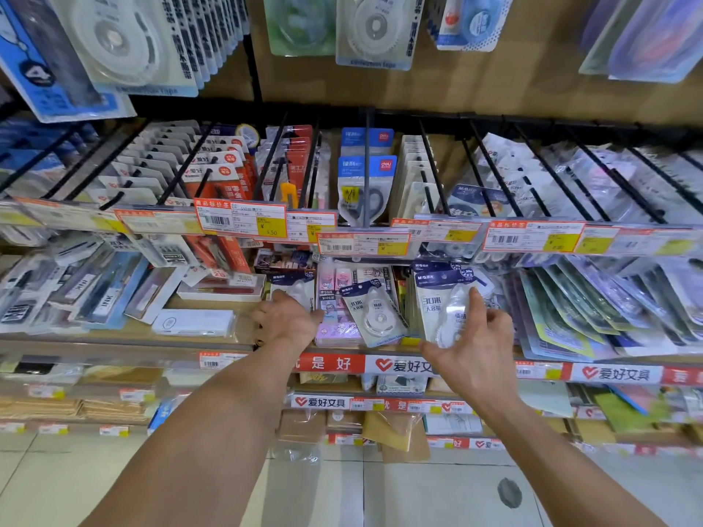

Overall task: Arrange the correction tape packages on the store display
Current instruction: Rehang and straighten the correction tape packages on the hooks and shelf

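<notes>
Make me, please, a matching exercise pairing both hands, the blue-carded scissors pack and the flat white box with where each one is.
1. left hand
2. right hand
3. blue-carded scissors pack
4. flat white box

A. hangs on a black peg behind the price labels
B. lies on the wooden shelf
C. grips the large white correction tape package
D. touches the small dark-topped correction tape package

Pairs: 1-D, 2-C, 3-A, 4-B.

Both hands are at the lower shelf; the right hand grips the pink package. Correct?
No. In the head view the right hand grips the white correction tape package, not the pink package. The left hand is also at the lower shelf.
</notes>
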